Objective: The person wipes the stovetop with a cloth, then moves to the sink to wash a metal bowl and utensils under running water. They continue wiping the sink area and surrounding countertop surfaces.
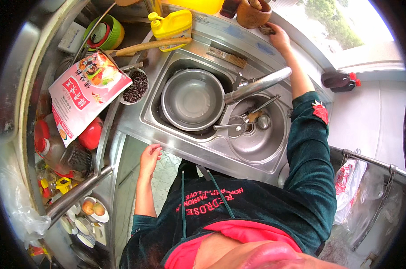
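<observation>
My right hand (279, 36) reaches to the window ledge at the top, its fingers on a small dark brown object (266, 29) beside a wooden mortar (253, 14) with a pestle in it. My left hand (151, 157) hangs in front of the counter edge, fingers loosely curled, with nothing in it. Between them is a steel double sink (203, 141). A metal basin (193, 101) with water sits in its left bowl; a ladle (264, 121), a skimmer (237, 126) and other utensils lie in the round right bowl.
The faucet (256, 85) juts over the sink. Behind it are a brush (227, 56) and a yellow detergent bottle (174, 28). A bowl of dark grains (135, 85), a seasoning bag (88, 90) and stacked green bowls (110, 33) stand left. Dark bottles (339, 80) lie right.
</observation>
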Tool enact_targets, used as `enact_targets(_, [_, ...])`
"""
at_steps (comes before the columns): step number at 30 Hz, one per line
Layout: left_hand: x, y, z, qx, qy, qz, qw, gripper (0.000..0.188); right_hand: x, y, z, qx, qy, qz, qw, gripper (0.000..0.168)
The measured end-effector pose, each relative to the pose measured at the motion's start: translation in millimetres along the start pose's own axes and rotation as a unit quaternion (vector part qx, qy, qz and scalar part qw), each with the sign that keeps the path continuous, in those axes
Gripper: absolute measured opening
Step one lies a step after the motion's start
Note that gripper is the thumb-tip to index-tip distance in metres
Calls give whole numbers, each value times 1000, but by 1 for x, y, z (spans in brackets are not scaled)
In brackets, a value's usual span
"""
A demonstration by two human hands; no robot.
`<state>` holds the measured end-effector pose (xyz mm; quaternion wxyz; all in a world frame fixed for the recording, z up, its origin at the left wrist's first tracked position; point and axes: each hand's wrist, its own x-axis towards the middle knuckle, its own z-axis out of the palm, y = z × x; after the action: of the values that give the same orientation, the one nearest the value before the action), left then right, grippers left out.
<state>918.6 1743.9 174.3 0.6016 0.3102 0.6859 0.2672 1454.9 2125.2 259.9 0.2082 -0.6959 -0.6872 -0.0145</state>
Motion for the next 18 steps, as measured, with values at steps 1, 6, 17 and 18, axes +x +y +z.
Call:
enact_targets(1, [3,2,7,5,-13,3,1000,27,0,-1,5,18,-3,-52,998,48])
enact_targets(6, [10,20,33,14,-48,19,999,27,-27,-9,-12,252,-145,-20,957,39])
enact_targets(17, [23,14,23,46,-16,30,998,27,-24,88,-48,-32,117,-83,989,42])
enact_targets(18, [21,14,23,46,-15,26,998,27,-27,80,-30,-34,41,-49,997,44])
